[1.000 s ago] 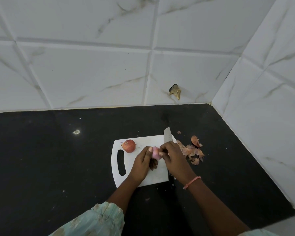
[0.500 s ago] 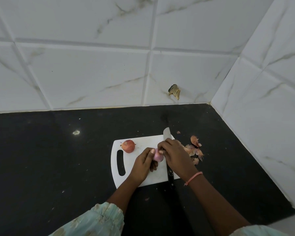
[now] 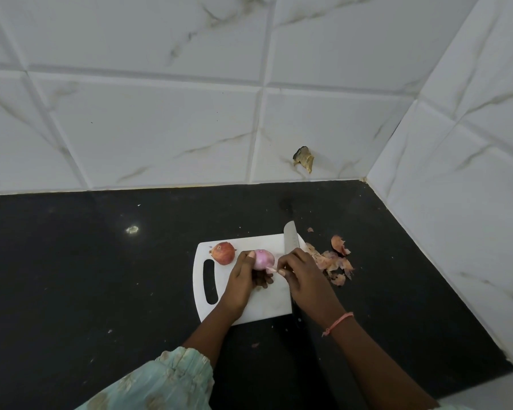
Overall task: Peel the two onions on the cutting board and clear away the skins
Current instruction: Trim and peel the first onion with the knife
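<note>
In the head view, the left hand (image 3: 243, 279) grips a pale pink, partly peeled onion (image 3: 263, 259) above the middle of the white plastic cutting board (image 3: 267, 306), while the right hand (image 3: 305, 276) pinches a skin strip at its near end. An unpeeled reddish-brown onion (image 3: 223, 253) lies at the board's far left corner, root tip leftward; a steel knife (image 3: 290, 238) lies lengthwise along the right edge, papery skins (image 3: 333, 261) beyond on the black counter (image 3: 101, 276).

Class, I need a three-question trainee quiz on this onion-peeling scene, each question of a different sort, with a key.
1. True or false: the unpeeled onion lies off the cutting board.
2. Which hand holds the pale onion? A) left hand B) right hand
3. Fill in: the loose skins lie on the black counter, to the board's ____.

Key: 1 false; 2 A; 3 right.
</note>
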The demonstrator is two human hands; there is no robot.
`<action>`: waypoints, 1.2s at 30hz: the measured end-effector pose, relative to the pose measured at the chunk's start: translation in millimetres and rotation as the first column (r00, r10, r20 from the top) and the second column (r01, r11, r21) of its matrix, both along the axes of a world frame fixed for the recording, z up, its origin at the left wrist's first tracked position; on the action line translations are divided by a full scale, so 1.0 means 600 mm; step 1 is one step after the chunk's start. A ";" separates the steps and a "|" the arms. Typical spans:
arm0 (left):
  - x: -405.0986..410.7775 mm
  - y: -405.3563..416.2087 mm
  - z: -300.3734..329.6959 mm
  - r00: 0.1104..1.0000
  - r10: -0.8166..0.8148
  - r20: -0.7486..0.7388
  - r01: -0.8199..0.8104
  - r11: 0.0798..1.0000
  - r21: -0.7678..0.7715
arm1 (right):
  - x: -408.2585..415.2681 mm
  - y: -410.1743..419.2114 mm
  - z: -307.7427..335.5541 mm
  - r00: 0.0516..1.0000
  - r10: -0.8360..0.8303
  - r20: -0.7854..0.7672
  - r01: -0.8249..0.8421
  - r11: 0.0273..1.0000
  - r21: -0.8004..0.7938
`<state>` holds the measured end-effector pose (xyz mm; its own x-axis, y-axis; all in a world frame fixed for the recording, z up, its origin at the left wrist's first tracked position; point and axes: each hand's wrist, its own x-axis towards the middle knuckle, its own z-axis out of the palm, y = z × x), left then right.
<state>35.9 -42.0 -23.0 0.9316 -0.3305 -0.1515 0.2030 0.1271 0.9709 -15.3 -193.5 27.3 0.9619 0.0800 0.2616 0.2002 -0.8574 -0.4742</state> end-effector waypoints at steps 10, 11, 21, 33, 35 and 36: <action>0.001 0.001 -0.001 0.999 -0.035 -0.037 0.034 0.999 -0.013 | -0.002 -0.007 0.012 0.966 -0.198 -0.164 0.227 0.957 0.179; 0.001 0.001 -0.001 0.999 -0.034 -0.022 0.034 0.999 -0.009 | -0.001 -0.002 0.016 0.957 -0.219 -0.189 0.263 0.931 0.255; 0.008 0.001 -0.004 0.989 -0.026 -0.148 0.019 0.999 -0.047 | 0.010 -0.030 0.022 0.789 -0.546 -0.283 0.595 0.562 0.575; 0.006 -0.001 0.000 0.995 -0.037 -0.096 0.024 0.991 -0.128 | 0.006 0.023 0.012 0.986 -0.165 -0.018 0.163 0.949 0.268; 0.005 0.001 -0.003 0.997 -0.054 -0.048 0.048 0.992 -0.117 | 0.010 0.040 0.004 0.996 -0.078 -0.034 0.084 0.971 0.223; 0.004 0.002 -0.002 0.998 -0.056 -0.037 0.052 0.992 -0.111 | 0.012 0.045 0.001 0.997 -0.072 -0.023 0.075 0.974 0.212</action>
